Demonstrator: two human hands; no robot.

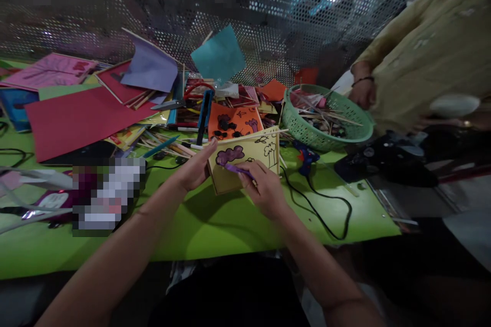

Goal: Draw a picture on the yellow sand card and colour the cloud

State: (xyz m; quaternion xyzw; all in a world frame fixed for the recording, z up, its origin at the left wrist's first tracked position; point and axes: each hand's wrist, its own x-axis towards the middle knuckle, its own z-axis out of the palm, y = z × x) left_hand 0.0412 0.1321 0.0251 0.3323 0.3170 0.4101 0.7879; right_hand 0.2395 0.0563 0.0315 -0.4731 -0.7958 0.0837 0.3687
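My left hand [197, 168] grips the left edge of a yellow card [230, 180] framed with thin wooden sticks, tilted up above the table. Black outlines of a tree, a cloud and other shapes are drawn on it. The cloud is coloured purple. In my right hand [264, 186] is a purple marker [240, 169], its tip at the lower edge of the purple cloud. Just behind the card lies an orange card [233, 116] with drawings and small black pieces on it.
A green basket [326, 140] of sticks and scraps stands right, near a blue glue gun [306, 156] with a black cord. Scissors [171, 104], coloured paper [84, 117] and sticks crowd the left and back. Another person's hand [362, 93] is beside the basket.
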